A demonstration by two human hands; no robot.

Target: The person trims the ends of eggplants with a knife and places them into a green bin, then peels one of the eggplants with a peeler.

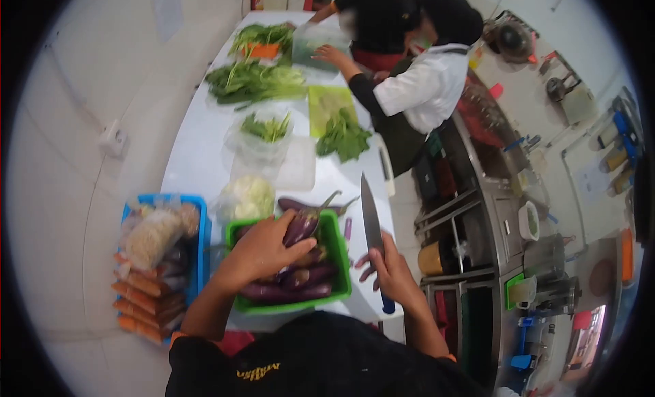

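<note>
My left hand (263, 250) is closed around a purple eggplant (302, 226) over a green basket (346, 260). More eggplants (307, 277) lie inside the basket, and others rest on the table just behind it. To the right of the basket, my right hand (390, 271) holds a knife (370, 213) with a dark blue handle, its blade pointing away from me. A cabbage or similar pale vegetable (247, 198) in clear plastic sits behind the basket.
A blue crate (202, 226) with bagged food stands at the left. Leafy greens (252, 83), a plastic bowl (263, 148) and a yellow-green board (324, 100) lie farther up the white table (187, 165). Two people stand at its far right side.
</note>
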